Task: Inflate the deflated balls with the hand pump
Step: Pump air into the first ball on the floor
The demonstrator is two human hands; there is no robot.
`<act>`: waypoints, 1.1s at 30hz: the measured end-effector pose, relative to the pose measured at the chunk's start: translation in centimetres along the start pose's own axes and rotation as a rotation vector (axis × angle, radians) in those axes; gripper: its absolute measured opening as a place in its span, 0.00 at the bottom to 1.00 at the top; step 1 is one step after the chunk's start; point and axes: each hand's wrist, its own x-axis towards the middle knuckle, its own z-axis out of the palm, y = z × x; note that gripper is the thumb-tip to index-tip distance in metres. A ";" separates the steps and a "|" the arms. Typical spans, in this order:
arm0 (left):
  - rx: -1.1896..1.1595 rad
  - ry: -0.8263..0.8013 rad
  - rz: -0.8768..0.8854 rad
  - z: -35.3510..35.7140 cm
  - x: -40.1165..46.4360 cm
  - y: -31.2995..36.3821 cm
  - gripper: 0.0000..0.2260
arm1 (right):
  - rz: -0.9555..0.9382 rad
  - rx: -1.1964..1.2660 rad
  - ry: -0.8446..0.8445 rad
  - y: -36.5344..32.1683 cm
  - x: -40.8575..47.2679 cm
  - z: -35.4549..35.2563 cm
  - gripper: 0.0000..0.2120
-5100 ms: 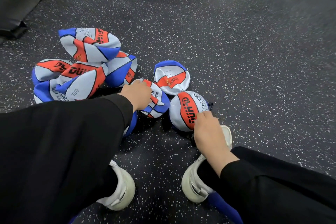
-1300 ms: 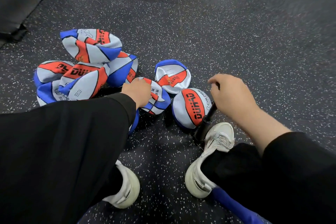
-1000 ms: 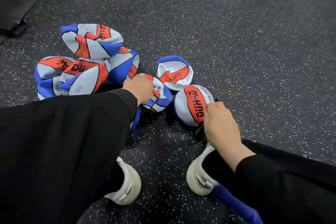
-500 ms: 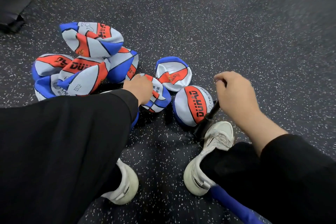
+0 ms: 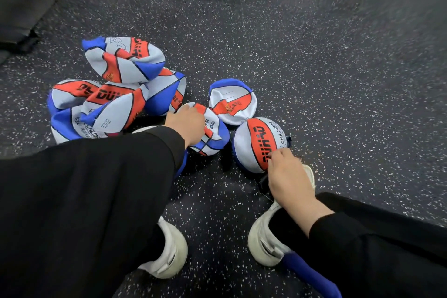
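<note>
Head view: the round ball [image 5: 260,144] on the floor by the right shoe looks nearly full. The right hand [image 5: 287,176] curls down on the pump handle (mostly hidden). The left hand [image 5: 187,123] grips a flat ball [image 5: 212,135]. Many flat ones [image 5: 108,104] wait.

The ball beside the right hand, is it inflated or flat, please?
Mostly inflated: the ball looks round and smooth, unlike the crumpled balls nearby.
</note>
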 end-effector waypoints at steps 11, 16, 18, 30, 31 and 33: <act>-0.035 0.005 -0.009 0.1 0.2 0.0 0.08 | 0.086 0.177 0.163 -1.3 3.8 -11.8 0.18; -0.032 0.005 -0.013 0.0 0.0 0.0 0.04 | 0.115 0.094 0.176 -1.7 2.6 -6.4 0.11; -0.031 -0.004 -0.009 0.0 0.0 0.2 0.04 | 0.061 0.013 0.152 -1.4 1.7 -3.4 0.07; 0.018 0.025 -0.003 0.8 0.2 0.2 0.10 | 0.074 0.122 0.020 -0.5 1.3 -3.8 0.13; 0.009 0.023 -0.004 0.8 0.2 0.0 0.11 | 0.089 0.132 0.075 -0.8 1.9 -5.8 0.14; -0.009 0.018 -0.005 0.6 0.3 -0.1 0.11 | 0.085 0.149 0.151 -1.3 3.2 -9.8 0.15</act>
